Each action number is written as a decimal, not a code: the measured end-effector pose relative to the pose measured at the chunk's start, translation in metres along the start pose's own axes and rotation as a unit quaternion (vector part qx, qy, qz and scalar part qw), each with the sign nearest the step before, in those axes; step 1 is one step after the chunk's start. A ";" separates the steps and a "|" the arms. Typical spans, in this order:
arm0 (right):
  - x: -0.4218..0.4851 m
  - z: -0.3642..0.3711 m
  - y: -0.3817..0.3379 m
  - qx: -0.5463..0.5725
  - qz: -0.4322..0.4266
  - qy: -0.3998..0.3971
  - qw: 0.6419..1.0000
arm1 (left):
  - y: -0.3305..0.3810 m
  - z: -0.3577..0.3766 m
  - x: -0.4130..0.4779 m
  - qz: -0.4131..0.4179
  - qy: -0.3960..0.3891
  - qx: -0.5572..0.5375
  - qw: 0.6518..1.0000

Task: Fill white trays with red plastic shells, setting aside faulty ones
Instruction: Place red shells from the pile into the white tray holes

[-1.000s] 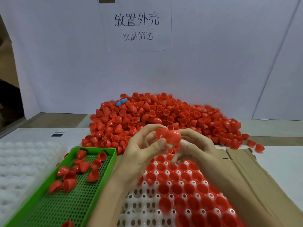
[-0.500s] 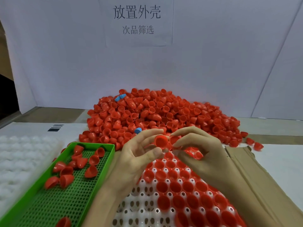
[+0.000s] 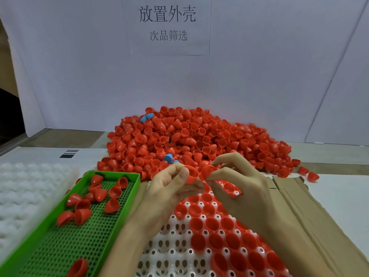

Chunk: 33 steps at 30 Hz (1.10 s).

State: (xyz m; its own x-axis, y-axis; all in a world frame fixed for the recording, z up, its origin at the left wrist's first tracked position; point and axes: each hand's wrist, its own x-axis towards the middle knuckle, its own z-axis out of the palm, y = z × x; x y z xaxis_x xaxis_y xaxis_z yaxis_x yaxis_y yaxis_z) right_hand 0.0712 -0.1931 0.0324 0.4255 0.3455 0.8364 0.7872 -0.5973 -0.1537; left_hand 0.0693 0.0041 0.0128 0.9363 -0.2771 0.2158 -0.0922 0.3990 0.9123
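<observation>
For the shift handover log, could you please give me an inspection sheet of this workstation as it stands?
Surface: white table top, cardboard lying on its right side.
Job's things: pile of red shells at the back; white tray partly filled; green tray holding loose red shells.
Clutter: blue pieces in the pile; second white tray at left.
Hands: left hand pinches one red shell; right hand pinches a second red shell.
Cables: nothing seen.
Surroundings: white backdrop with printed sign.

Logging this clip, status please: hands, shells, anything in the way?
Left hand holds one shell, right hand pinches a second shell. White tray part filled, near-left pockets empty. Stray blue pieces in the pile.
</observation>
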 end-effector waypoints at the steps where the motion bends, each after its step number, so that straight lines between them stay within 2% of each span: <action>1: -0.001 0.000 0.000 0.000 -0.002 -0.002 1.000 | 0.000 0.000 0.000 0.000 0.000 0.004 1.000; 5: -0.001 0.002 0.001 0.024 0.013 -0.011 1.000 | -0.002 -0.001 0.000 0.000 -0.003 0.010 1.000; 10: 0.002 0.000 -0.001 0.162 0.144 -0.079 0.973 | -0.003 -0.005 0.000 0.007 0.003 0.025 1.000; 12: 0.004 -0.001 -0.004 0.208 0.169 -0.105 0.958 | -0.003 -0.005 0.000 0.009 0.013 0.019 1.000; 19: 0.019 0.000 -0.015 0.221 0.176 -0.184 0.941 | -0.003 -0.008 0.001 0.026 0.065 0.007 0.998; 22: 0.034 0.005 -0.021 0.217 0.172 -0.160 0.948 | -0.002 -0.008 0.002 0.038 0.131 -0.001 0.991; 25: 0.055 0.019 -0.031 0.230 0.181 -0.132 0.947 | -0.001 -0.013 0.005 0.045 0.214 -0.078 0.973; 27: 0.070 0.036 -0.037 0.219 0.190 -0.148 0.946 | 0.001 -0.020 0.007 0.027 0.242 -0.160 0.956; 30: 0.092 0.069 -0.048 0.239 0.233 -0.199 0.922 | 0.002 -0.025 0.007 -0.002 0.238 -0.255 0.937; 33: 0.108 0.098 -0.056 0.223 0.235 -0.227 0.919 | -0.001 -0.024 0.006 -0.007 0.217 -0.346 0.913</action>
State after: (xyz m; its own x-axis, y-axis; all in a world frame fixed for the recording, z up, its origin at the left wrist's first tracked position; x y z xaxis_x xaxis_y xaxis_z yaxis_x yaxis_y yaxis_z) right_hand 0.1170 -0.0510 0.0800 0.8275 0.4524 0.3326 0.5309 -0.4372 -0.7260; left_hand 0.0828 0.0233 0.0051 0.9957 0.0253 -0.0896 0.0172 0.8959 0.4439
